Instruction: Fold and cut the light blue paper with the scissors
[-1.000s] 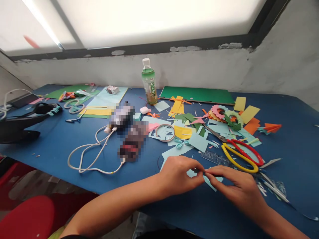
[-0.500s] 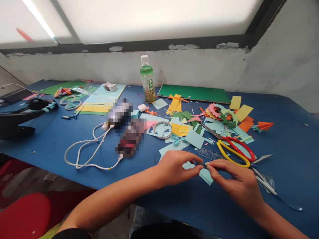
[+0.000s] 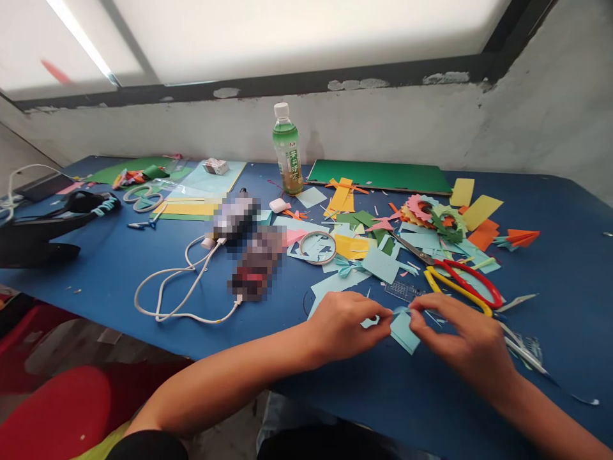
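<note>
My left hand (image 3: 348, 324) and my right hand (image 3: 463, 340) are both pinched, fingertips a short gap apart. Between them runs a small, thin bluish-green paper piece (image 3: 401, 311), with each hand gripping one end; its exact shape is too small to make out. Just under the fingertips lies a light-blue folded paper (image 3: 406, 333). A clear ruler (image 3: 403, 291) rests behind the fingers. Beyond my right hand are scissors (image 3: 462, 284) with red and yellow handles, lying with their blades pointing away to the left.
Coloured paper scraps (image 3: 352, 248) and a tape roll (image 3: 318, 248) spread over the blue table (image 3: 177, 268). A tea bottle (image 3: 288, 153) stands near the wall before a green board (image 3: 378, 176). White cables (image 3: 158, 294) run to blurred devices at left. Tweezers (image 3: 529, 358) lie at right.
My fingertips have moved slightly apart, showing more of the thin paper piece between them. The whole view has shifted a little, so the table's things appear farther right.
</note>
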Demonstrator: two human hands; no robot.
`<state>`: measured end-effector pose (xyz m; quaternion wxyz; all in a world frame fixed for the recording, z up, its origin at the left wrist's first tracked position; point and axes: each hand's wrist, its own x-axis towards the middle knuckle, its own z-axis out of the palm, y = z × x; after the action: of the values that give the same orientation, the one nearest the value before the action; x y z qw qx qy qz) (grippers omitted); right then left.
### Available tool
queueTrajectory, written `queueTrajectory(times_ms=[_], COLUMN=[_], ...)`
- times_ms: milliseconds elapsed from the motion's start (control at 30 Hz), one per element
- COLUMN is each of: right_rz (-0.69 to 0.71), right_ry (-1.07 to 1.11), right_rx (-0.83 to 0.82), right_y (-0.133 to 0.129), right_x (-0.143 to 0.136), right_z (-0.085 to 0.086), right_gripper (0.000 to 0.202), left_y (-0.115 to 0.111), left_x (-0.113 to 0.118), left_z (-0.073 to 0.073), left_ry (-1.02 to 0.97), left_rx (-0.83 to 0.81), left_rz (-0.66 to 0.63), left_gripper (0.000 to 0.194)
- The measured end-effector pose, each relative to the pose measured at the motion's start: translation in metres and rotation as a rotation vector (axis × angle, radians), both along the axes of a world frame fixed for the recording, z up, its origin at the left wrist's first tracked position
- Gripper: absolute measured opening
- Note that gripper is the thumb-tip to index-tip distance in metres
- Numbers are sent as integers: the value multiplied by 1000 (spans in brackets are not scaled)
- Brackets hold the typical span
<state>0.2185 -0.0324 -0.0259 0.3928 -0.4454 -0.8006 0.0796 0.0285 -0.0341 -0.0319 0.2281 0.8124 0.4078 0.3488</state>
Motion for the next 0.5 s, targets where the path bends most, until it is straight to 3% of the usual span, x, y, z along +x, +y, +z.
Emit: queueTrajectory(times_ms=[100, 167, 233, 333, 500], right_rz=[-70, -5, 56, 47, 45], right_ry=[182, 356, 484, 534, 375], right_rx=[-340, -628, -797, -834, -679], right_y=[3, 3, 2, 0, -2], right_x=[3, 0, -4, -10, -9], right_z=[4, 5, 5, 2, 2], right_gripper=[11, 20, 27, 26, 19], left_y=[3, 5, 6, 8, 8], left_x=[-1, -1, -1, 0, 1], left_z=[8, 13, 16, 15, 9], left_ry=[-186, -288, -350, -338, -206], left_rx=[-162, -315, -426, -404, -248], left_rz=[59, 103, 109, 98, 7], left_gripper=[15, 17, 23, 20, 25])
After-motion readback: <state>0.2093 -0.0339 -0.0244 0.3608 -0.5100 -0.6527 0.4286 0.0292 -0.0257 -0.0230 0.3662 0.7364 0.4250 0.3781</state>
